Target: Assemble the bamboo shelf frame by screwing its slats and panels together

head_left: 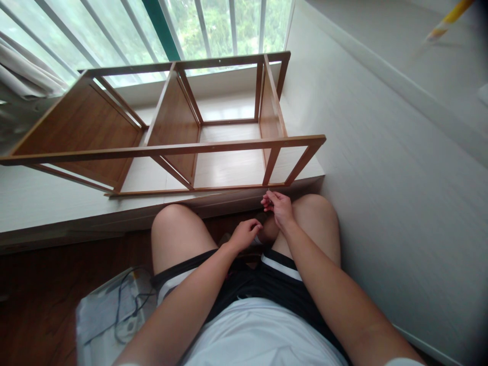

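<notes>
A wooden shelf frame (183,148) lies on its side on a white window ledge (46,203), open side toward me. I sit in front of it with my knees against the ledge. My right hand (277,206) is raised just below the frame's lower front rail, its fingers pinched together on something small I cannot make out. My left hand (246,234) hangs between my knees, fingers curled downward toward something pale on the floor; whether it grips anything is hidden.
A white wall (381,178) stands close on the right. Dark wooden floor (38,284) lies to the left, with a plastic bag and dark cable (114,310) by my left thigh. A barred window (213,25) and curtain (23,71) rise behind the ledge.
</notes>
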Tool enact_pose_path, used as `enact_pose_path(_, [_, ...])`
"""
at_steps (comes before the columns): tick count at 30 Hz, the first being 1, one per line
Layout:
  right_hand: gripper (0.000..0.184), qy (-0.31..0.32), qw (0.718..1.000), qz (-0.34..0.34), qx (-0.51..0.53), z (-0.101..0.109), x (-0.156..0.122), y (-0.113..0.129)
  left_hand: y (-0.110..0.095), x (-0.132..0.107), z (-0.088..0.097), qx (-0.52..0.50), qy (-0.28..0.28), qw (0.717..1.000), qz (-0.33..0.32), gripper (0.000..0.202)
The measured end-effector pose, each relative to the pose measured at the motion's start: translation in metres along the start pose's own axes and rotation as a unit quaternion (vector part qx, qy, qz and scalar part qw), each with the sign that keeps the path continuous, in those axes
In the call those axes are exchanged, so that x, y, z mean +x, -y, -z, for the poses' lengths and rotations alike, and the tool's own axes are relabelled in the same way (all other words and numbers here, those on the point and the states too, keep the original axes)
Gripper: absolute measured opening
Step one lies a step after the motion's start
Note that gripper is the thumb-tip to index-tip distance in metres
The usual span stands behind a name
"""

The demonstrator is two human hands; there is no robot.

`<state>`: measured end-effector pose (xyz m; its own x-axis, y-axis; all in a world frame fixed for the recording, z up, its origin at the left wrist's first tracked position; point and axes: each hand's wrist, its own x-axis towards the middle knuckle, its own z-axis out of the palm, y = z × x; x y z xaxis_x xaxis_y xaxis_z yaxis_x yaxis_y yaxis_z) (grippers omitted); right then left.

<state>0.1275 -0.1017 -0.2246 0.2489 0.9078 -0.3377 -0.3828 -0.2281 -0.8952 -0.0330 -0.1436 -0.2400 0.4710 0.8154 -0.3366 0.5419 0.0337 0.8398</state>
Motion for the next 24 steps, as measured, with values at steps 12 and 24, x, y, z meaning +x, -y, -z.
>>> enact_pose_path(12, [0.03,0.08,0.99,-0.057,0.101,-0.0037,-0.0048,0.0081,0.001,0.0004,-0.0006,0.001,0.006,1.0,0.003,0.027])
enact_pose_path(24, [0.031,0.018,0.999,-0.023,0.04,-0.0008,-0.0041,0.0028,0.0017,0.0003,-0.0008,0.006,0.002,1.0,0.009,0.027])
